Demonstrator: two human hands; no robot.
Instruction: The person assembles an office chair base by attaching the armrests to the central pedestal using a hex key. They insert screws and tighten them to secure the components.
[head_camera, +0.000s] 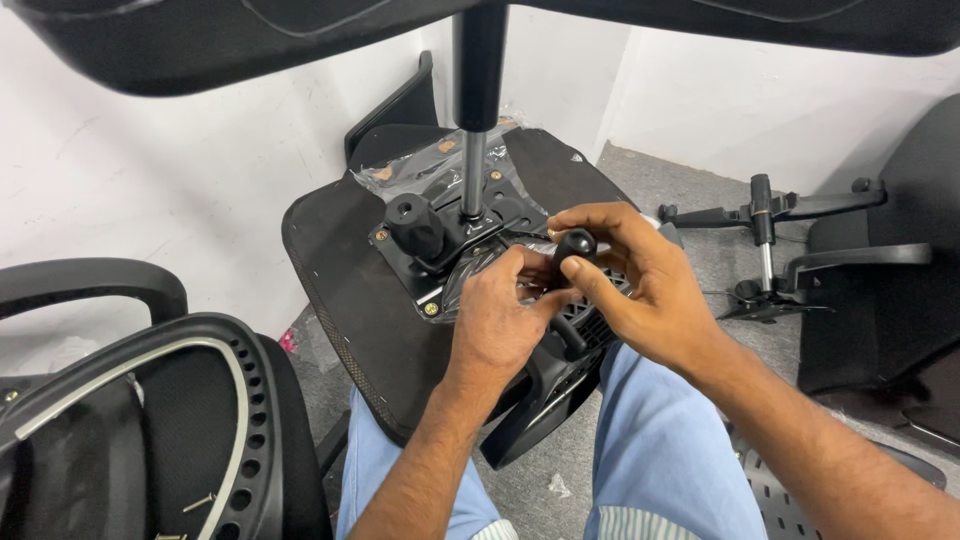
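Observation:
An upturned black office chair seat (340, 290) lies between my knees, its underside up. A black metal mechanism plate (440, 255) wrapped in clear plastic is bolted to it, with a round black knob (413, 222) and a gas lift cylinder (474, 150) standing up from it. My right hand (640, 285) pinches a small black lever knob (575, 243) between thumb and fingers. My left hand (500, 320) is curled tight against the lever just below that knob, touching the right hand.
A black chair backrest with a perforated rim (200, 430) stands at the lower left. Another seat (250, 40) hangs overhead on the cylinder. Black armrest parts (780, 215) lie on the grey floor at right, beside a dark cushion (890, 270). White walls close in behind.

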